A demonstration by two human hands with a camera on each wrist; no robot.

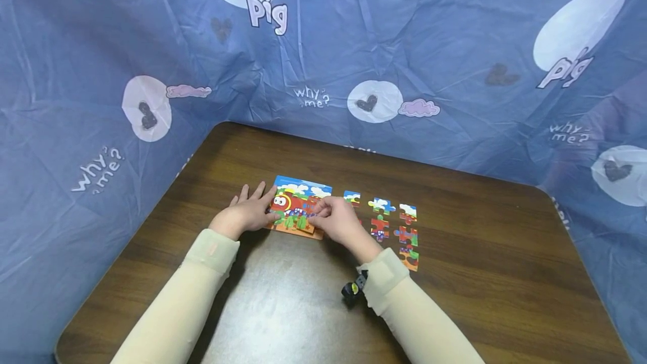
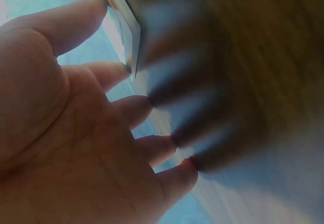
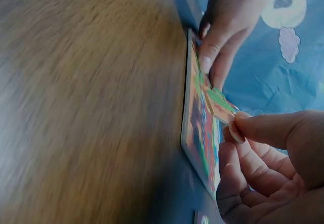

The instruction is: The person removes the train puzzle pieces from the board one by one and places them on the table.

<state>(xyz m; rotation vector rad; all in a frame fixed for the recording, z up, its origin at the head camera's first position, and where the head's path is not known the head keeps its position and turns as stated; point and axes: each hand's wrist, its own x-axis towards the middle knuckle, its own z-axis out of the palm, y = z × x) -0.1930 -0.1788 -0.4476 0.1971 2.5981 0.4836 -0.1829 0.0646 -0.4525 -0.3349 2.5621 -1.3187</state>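
A colourful jigsaw board (image 1: 303,180), with blue sky, clouds and a red cartoon figure, lies flat on the table. My left hand (image 1: 247,213) rests at its left side with fingers spread and straight; in the left wrist view its thumb and index fingertips meet the board's edge (image 2: 135,42). Over the board's lower right, my right hand (image 1: 340,221) pinches a jigsaw piece (image 3: 221,107) between thumb and finger. That piece, orange with green cactus shapes, is tilted up from the board in the right wrist view. The fingers hide part of the picture.
Right of the board, several loose jigsaw pieces (image 1: 406,235) lie in rough rows on the brown wooden table (image 1: 485,251). A blue printed curtain (image 1: 323,49) hangs behind and along the sides. A small black device (image 1: 354,290) is strapped at the right wrist.
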